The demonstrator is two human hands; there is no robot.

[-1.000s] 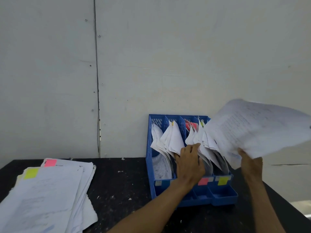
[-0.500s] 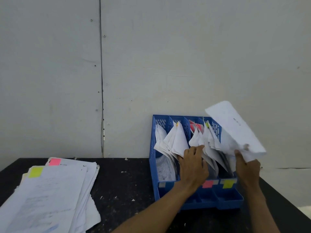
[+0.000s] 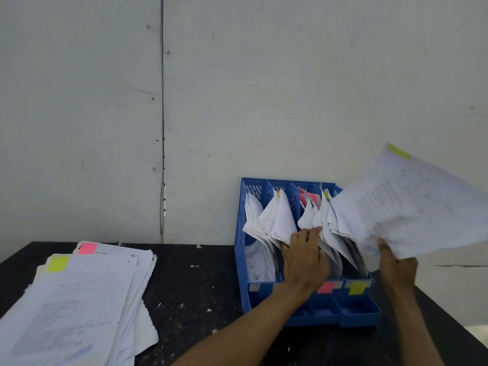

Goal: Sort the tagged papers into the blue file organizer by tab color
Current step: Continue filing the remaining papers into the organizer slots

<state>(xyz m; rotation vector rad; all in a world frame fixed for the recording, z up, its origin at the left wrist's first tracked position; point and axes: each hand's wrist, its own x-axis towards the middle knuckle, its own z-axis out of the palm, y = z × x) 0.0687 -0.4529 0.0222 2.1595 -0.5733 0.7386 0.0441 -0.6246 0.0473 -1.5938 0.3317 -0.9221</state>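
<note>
The held sheet [image 3: 412, 207] ran off the right edge, its writing blurred, hiding the right hand's [image 3: 398, 270] fingers. That hand gripped its lower corner, just above the blue file organizer's [image 3: 239, 247] rightmost slot. The left hand [image 3: 303, 260], grasping nothing, pushed straight fingers between the filed papers [image 3: 280, 220], fingertips partly buried. The unsorted stack [image 3: 79, 299], cut off at left, lay well apart, dark table [image 3: 198, 281] showing between.

Right hand [image 3: 398, 270] is swinging the paper [image 3: 412, 207] back out rightward from the blue file organizer [image 3: 244, 260]. Sheet is opening flat again, its yellow tab [image 3: 399, 151] now showing at the top.
</note>
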